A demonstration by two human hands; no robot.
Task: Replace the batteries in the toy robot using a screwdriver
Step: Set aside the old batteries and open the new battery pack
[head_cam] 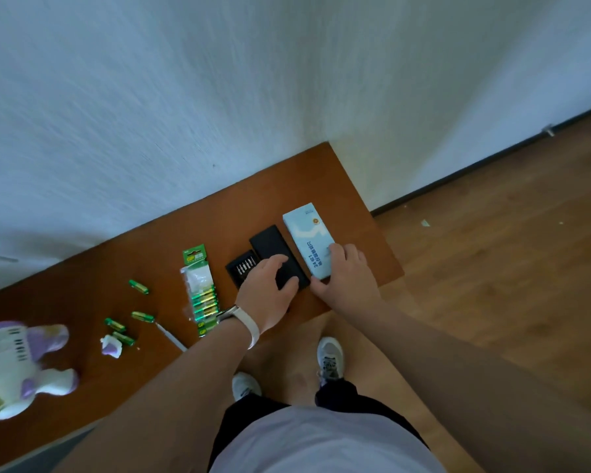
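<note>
- The toy robot [11, 367] is white and purple. It lies at the left end of the table [321, 172], well apart from both hands.
- Four green batteries [139, 287] lie loose beside the toy. A small white and purple piece [111, 346] touches one of them.
- A thin white screwdriver [169, 336] lies near the front edge, between the batteries and the battery pack [202, 295].
- A black tray [241, 268] of bits lies right of the pack.
- A black case [270, 242] lies just beside the tray.
- The left hand [267, 295], with a watch [239, 319] on its wrist, grips the case. Its fingers bend over the top.
- A light blue box [307, 230] lies next to the case.
- The right hand [347, 278] holds the box's near end, with fingers on top and the thumb at the near corner.
</note>
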